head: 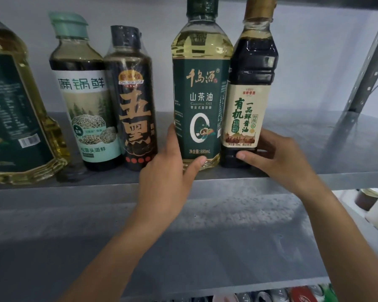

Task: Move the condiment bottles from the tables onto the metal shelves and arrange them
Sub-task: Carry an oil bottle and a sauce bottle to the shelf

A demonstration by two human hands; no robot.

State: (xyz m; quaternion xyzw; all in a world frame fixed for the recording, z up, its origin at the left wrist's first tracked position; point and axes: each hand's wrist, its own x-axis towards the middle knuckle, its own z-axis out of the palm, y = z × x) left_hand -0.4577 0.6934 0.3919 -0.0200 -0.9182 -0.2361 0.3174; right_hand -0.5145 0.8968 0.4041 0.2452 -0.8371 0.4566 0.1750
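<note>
Several condiment bottles stand upright on the grey metal shelf [292, 173]. My left hand [170, 171] grips the base of a camellia oil bottle with a dark green label [200, 88], thumb across its front. Touching it on the right is a dark soy sauce bottle with a cream label and gold cap [249, 94], whose lower part my right hand [275, 153] grips. To the left stand a black-labelled dark bottle [133, 105], a mint-capped mushroom sauce bottle [83, 92] and a large oil jug [13, 110].
The shelf's right part, beside the soy sauce bottle, shows bare grey surface up to the perforated upright post [367, 77]. A lower grey shelf [183, 236] lies under my arms. Colourful packages [282, 296] show at the bottom edge, and a brown-lidded container [367, 198] sits at far right.
</note>
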